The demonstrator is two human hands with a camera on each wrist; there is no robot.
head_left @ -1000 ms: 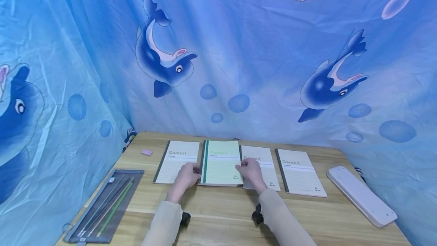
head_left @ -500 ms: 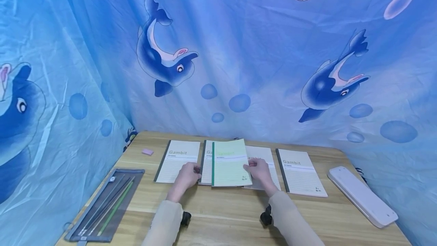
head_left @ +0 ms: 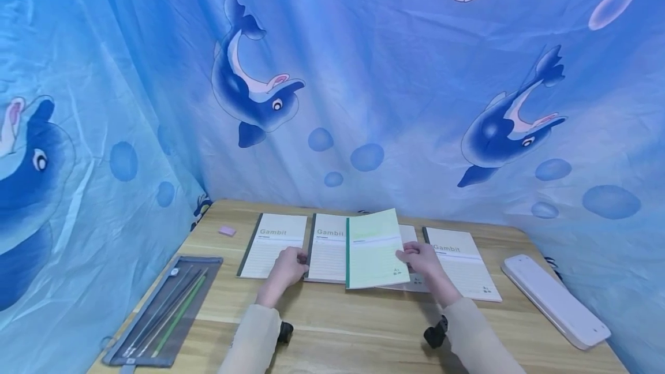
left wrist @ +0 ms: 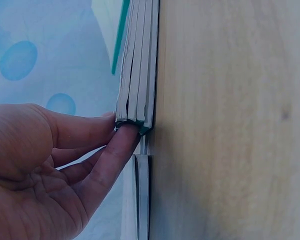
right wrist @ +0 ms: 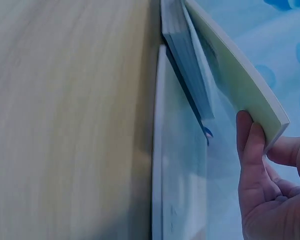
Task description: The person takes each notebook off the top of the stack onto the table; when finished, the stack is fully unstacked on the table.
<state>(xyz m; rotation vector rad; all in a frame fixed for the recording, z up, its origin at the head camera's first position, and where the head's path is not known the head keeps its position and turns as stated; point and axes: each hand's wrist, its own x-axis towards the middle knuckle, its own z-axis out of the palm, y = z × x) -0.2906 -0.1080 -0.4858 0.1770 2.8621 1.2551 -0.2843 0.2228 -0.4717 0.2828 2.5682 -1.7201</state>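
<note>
My right hand (head_left: 423, 258) pinches the right edge of a green-covered notebook (head_left: 376, 250), thumb on one side and fingers on the other. In the right wrist view this green notebook (right wrist: 240, 75) is raised at a slant above the others. It overlaps a stack of white-covered notebooks (head_left: 326, 253) and most of the white notebook (head_left: 407, 231) to their right. My left hand (head_left: 287, 267) rests at the stack's left edge. In the left wrist view, a straight finger (left wrist: 115, 160) presses on the dark spines of the stack (left wrist: 137, 70), with the thumb at its upper corner.
White "Gambit" notebooks lie at the left (head_left: 275, 235) and right (head_left: 462, 264) of the row. A grey mesh pouch (head_left: 189, 305) with pencils and a pink eraser (head_left: 227, 231) are on the left. A white case (head_left: 556, 302) lies at the right edge. A blue curtain (head_left: 363, 103) hangs behind.
My right hand has drawn the green notebook rightward off the stack, uncovering the white cover beneath and tilting it. My left hand has stayed at the stack's left edge.
</note>
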